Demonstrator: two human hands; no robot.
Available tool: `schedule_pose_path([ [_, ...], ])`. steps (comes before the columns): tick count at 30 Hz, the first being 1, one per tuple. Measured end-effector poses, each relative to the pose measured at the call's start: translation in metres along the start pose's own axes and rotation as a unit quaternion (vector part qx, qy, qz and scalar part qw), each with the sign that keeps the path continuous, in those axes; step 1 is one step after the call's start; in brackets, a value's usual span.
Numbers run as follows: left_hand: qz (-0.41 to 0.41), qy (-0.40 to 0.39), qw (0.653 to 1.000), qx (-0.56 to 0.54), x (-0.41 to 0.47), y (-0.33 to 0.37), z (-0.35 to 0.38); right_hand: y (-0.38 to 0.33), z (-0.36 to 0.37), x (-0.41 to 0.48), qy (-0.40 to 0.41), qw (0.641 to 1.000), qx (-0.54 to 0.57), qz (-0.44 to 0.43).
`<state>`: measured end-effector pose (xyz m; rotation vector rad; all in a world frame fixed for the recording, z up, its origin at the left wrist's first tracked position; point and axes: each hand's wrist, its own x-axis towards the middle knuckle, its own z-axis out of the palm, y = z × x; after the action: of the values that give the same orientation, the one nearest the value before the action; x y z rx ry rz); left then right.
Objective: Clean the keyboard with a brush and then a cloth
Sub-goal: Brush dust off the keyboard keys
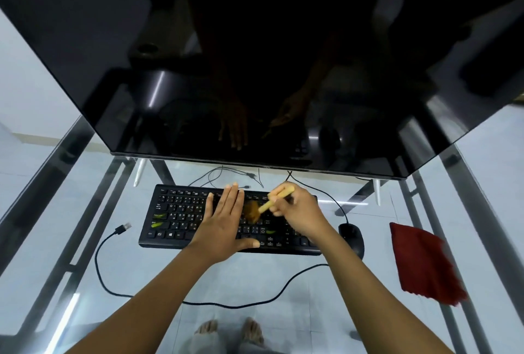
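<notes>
A black keyboard [175, 217] lies on a glass table, in front of a big dark monitor. My left hand [224, 220] rests flat on the middle keys, fingers straight and together, holding nothing. My right hand [300, 212] grips the pale wooden handle of a brush [276, 199]. Its brown bristles [252, 212] touch the keys just right of my left hand. A dark red cloth [425, 263] lies on the glass at the right, apart from both hands. Small green bits sit on some keys at the left and lower middle.
The black monitor [255, 70] overhangs the far side of the keyboard. A black mouse [351, 237] sits right of the keyboard. A loose USB cable [122, 230] loops across the glass table [56, 240] in front. Metal frame bars show under the glass; my feet show below.
</notes>
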<state>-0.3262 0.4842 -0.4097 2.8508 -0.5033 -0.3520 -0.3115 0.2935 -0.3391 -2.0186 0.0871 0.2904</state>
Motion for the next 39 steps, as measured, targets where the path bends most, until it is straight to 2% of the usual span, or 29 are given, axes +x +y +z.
schedule_pose_path([
  [2,0.009,-0.013,1.000,0.011,0.006,0.006,0.001,0.010,-0.010,-0.002,0.111,0.992,-0.050,-0.027],
  [3,0.014,-0.016,1.000,0.013,0.008,0.008,0.001,0.014,-0.016,-0.004,0.168,0.984,-0.040,-0.032],
  [4,0.021,-0.020,0.999,0.015,0.010,0.010,0.001,0.019,-0.022,-0.006,0.186,0.982,-0.021,-0.028],
  [5,0.028,-0.027,0.999,0.016,0.012,0.013,0.001,0.022,-0.026,-0.009,0.171,0.985,0.017,-0.012],
  [7,0.042,-0.040,0.998,0.013,0.017,0.017,0.000,0.027,-0.029,-0.016,0.127,0.992,0.018,0.021],
  [10,0.059,-0.053,0.997,0.002,0.024,0.024,-0.003,0.036,-0.044,-0.017,0.240,0.970,-0.032,0.013],
  [11,0.063,-0.055,0.996,0.001,0.026,0.026,-0.004,0.038,-0.050,-0.019,0.249,0.968,-0.019,0.006],
  [13,0.071,-0.060,0.996,0.004,0.028,0.030,-0.005,0.041,-0.053,-0.021,0.166,0.986,0.005,0.006],
  [14,0.073,-0.064,0.995,0.005,0.029,0.033,-0.004,0.043,-0.052,-0.022,0.129,0.991,-0.023,0.005],
  [15,0.074,-0.069,0.995,0.006,0.030,0.035,-0.003,0.044,-0.053,-0.023,0.125,0.991,-0.055,0.008],
  [17,0.073,-0.078,0.994,0.006,0.030,0.037,0.000,0.044,-0.060,-0.022,0.218,0.972,-0.090,-0.002],
  [18,0.071,-0.081,0.994,0.007,0.030,0.038,0.001,0.043,-0.063,-0.025,0.238,0.967,-0.091,-0.017],
  [19,0.070,-0.083,0.994,0.008,0.030,0.038,0.002,0.044,-0.064,-0.027,0.219,0.973,-0.071,-0.021],
  [21,0.069,-0.082,0.994,0.013,0.030,0.037,0.003,0.043,-0.060,-0.033,0.101,0.994,-0.050,0.001],
  [22,0.069,-0.082,0.994,0.015,0.031,0.037,0.004,0.043,-0.058,-0.037,0.082,0.994,-0.072,0.005],
  [23,0.068,-0.083,0.994,0.015,0.031,0.036,0.004,0.043,-0.058,-0.038,0.110,0.990,-0.084,0.004],
  [25,0.067,-0.084,0.994,0.016,0.031,0.037,0.004,0.043,-0.064,-0.040,0.218,0.971,-0.092,-0.016],
  [26,0.066,-0.084,0.994,0.018,0.031,0.037,0.004,0.045,-0.066,-0.041,0.220,0.972,-0.081,-0.023],
  [29,0.064,-0.085,0.994,0.022,0.032,0.037,0.004,0.046,-0.062,-0.051,0.089,0.992,-0.086,0.011],
  [30,0.064,-0.085,0.994,0.022,0.032,0.037,0.004,0.050,-0.061,-0.052,0.101,0.989,-0.103,0.016],
  [32,0.061,-0.084,0.994,0.019,0.031,0.038,0.005,0.053,-0.064,-0.056,0.221,0.969,-0.110,-0.001],
  [33,0.060,-0.084,0.995,0.018,0.031,0.038,0.005,0.053,-0.066,-0.059,0.232,0.969,-0.079,0.001],
  [34,0.059,-0.083,0.995,0.020,0.031,0.038,0.004,0.052,-0.065,-0.063,0.206,0.978,-0.037,0.004],
  [36,0.060,-0.084,0.994,0.021,0.031,0.038,0.004,0.051,-0.060,-0.071,0.084,0.996,0.004,0.041],
  [37,0.062,-0.085,0.994,0.017,0.031,0.039,0.003,0.052,-0.059,-0.072,0.076,0.996,-0.018,0.052],
  [39,0.072,-0.082,0.994,0.002,0.031,0.040,0.003,0.057,-0.061,-0.072,0.168,0.982,-0.070,0.042],
])
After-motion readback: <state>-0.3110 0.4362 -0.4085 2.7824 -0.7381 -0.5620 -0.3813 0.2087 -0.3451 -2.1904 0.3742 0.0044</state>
